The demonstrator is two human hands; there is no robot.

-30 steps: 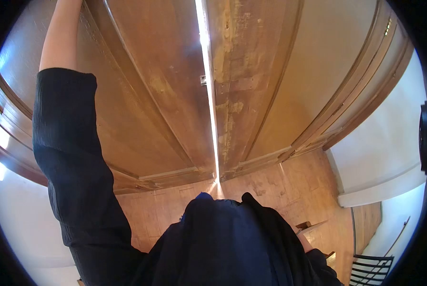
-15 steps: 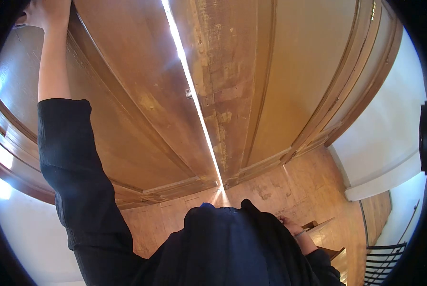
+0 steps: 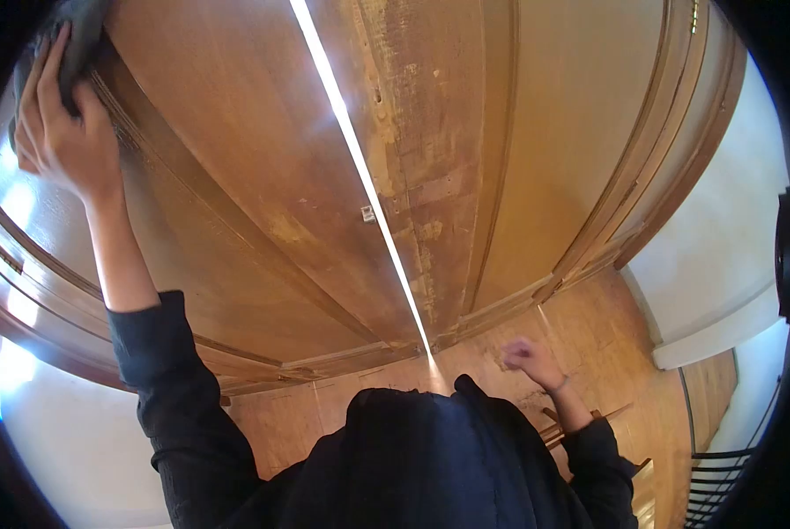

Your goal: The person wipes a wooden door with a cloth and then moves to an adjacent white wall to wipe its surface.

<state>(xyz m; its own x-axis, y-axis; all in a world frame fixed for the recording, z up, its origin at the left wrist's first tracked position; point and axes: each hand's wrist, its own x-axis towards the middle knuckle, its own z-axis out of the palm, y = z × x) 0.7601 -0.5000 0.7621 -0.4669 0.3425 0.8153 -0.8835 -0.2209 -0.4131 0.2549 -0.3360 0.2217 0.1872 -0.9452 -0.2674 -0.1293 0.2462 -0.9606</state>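
My left hand (image 3: 67, 132) is raised at the upper left, its fingers stretched over a dark grey cloth (image 3: 82, 40) pressed to the left door. That wooden door (image 3: 210, 176) has brown frame boards and a glossy panel that looks damp beside the hand. Low on the right, my right hand (image 3: 534, 361) hangs above the floor, apart from the doors. Its fingers are curled in, slightly blurred, and nothing shows in them. Bright light comes through the narrow gap between the left door and the right door (image 3: 553, 159), whose edge is worn and patchy.
A small metal latch piece (image 3: 367, 213) sits at the left door's edge. Wooden floor (image 3: 606, 353) runs below the doors. A white wall (image 3: 712, 212) stands at the right, with a black metal railing (image 3: 721, 480) lower down. Wooden furniture (image 3: 646, 480) is partly hidden behind my right arm.
My left hand has come down along the left door, bringing the grey cloth into view. My right hand has risen and moved forward from beside my body.
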